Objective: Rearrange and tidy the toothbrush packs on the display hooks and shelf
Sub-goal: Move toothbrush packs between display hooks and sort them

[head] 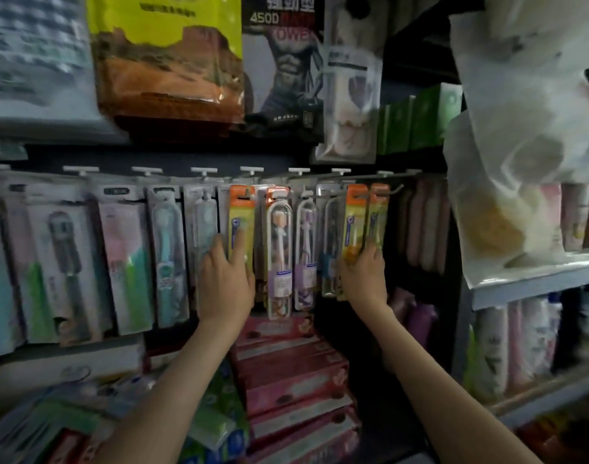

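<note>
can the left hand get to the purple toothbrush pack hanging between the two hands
Probably yes: the purple toothbrush pack hangs uncovered at the front, close to the left hand, which rests on an orange-topped pack.

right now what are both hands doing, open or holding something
Left hand: open, fingers flat against a hanging orange pack.
Right hand: gripping the bottom of the rightmost orange packs.

The left hand [224, 279] lies with straight fingers on an orange-topped toothbrush pack [241, 212]; the right hand [365, 276] grips a second orange-topped pack [355, 216] hanging further right.
</note>
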Demonstrator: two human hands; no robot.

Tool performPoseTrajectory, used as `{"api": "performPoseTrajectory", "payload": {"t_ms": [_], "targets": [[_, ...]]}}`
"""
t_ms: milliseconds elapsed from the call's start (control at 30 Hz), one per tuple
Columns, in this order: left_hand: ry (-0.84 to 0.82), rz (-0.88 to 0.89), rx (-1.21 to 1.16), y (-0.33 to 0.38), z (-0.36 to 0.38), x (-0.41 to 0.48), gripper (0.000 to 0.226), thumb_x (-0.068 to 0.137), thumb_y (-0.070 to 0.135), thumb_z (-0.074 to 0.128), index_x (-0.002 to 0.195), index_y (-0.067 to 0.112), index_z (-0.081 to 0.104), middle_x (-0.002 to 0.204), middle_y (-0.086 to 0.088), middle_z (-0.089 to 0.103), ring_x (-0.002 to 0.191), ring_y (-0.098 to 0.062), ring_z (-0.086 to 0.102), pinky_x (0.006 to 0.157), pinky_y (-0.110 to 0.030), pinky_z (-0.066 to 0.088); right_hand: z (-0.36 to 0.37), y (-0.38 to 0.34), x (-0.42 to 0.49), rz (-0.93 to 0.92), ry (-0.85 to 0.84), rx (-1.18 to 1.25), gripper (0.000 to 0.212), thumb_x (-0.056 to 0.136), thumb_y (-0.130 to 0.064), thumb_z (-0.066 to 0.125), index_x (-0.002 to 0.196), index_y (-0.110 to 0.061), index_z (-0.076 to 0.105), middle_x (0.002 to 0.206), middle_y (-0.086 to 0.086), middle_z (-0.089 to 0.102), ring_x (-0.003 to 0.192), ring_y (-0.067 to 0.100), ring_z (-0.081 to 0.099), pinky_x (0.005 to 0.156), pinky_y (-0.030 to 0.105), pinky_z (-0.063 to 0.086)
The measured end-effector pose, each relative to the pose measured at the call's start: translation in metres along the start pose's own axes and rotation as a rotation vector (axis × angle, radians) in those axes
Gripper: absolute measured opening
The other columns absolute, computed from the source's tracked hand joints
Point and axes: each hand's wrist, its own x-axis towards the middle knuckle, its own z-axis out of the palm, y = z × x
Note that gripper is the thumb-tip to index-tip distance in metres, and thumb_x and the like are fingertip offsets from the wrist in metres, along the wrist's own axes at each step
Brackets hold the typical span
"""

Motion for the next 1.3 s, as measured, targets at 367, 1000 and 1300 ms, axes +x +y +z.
{"api": "performPoseTrajectory", "payload": {"t_ms": [367,1000,1300], "targets": [[-0.017,-0.118,0.003,0.010,0.009,0.015,0.083,0.088,0.033,0.063,0.147,0.000,0.014,0.126,-0.020,0.049,0.110,-0.031,0.051,0.086,-0.037,0.047,0.007,0.005,0.019,0.014,-0.029,0.096,0.053,0.092,-0.018,0.051,0.138,-0.010,0.025,0.118,0.015,0.055,0.091,0.033,0.059,0.065,0.037,0.049],[-0.030,-0.184,-0.146,0.016,-0.032,0.002,0.083,0.090,0.021,0.060,0.149,0.002,0.006,0.140,-0.022,0.034,0.124,-0.038,0.040,0.094,-0.042,0.043,-0.037,-0.024,-0.049,-0.255,-0.003,0.006,0.066,0.096,-0.019,0.049,0.149,-0.015,0.011,0.146,0.009,0.035,0.113,0.031,0.053,0.070,0.036,0.046],[0.074,-0.154,-0.271,-0.020,-0.102,-0.042,0.083,0.085,0.024,0.067,0.149,0.008,0.015,0.137,-0.016,0.040,0.124,-0.033,0.042,0.096,-0.041,0.041,-0.021,-0.087,-0.101,-0.439,0.003,0.059,0.066,0.092,-0.016,0.054,0.148,-0.013,0.019,0.123,0.008,0.038,0.099,0.027,0.048,0.071,0.030,0.038]]}}
